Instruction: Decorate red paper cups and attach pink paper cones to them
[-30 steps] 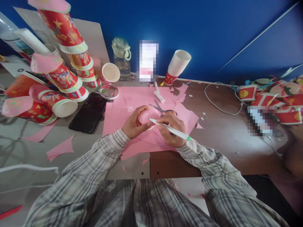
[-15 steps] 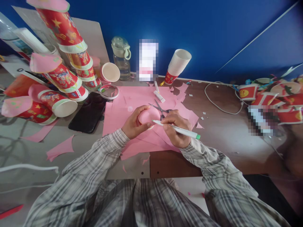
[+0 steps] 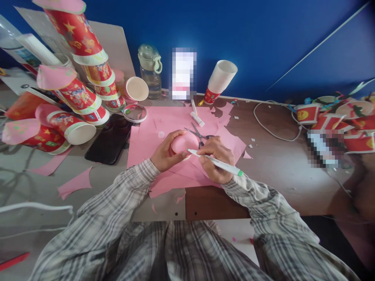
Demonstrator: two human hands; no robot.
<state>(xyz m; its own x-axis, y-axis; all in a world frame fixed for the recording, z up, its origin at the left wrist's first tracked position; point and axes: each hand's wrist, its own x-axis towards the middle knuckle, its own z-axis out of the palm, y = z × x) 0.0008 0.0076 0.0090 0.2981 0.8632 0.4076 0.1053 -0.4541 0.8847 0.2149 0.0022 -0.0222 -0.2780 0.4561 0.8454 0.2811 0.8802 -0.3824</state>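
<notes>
My left hand (image 3: 167, 153) is wrapped around a paper cup (image 3: 185, 142) topped with pink paper, its pink end facing me. Between the fingers of my right hand (image 3: 217, 159) is a white marker with green ends (image 3: 227, 166); its green tip is at the lower right edge of the pink top, and I cannot tell whether it touches. Just behind the cup lie scissors (image 3: 198, 134) with spread blades, partly hidden by my right hand. Pink paper sheets (image 3: 140, 148) are spread beneath both hands. A white glue stick (image 3: 197, 119) rests on them farther back.
Decorated red cups (image 3: 88, 43) stand stacked at the left, near a black phone (image 3: 107, 142). A water bottle (image 3: 150, 74), a blurred-out screen (image 3: 184, 74) and a stack of cups (image 3: 220, 80) line the blue wall. More red cups (image 3: 307, 114) and a white cable (image 3: 274, 136) are at right.
The back end of the marker has swung slightly down and left as my right hand shifted a little. My left hand and the cup have stayed in place.
</notes>
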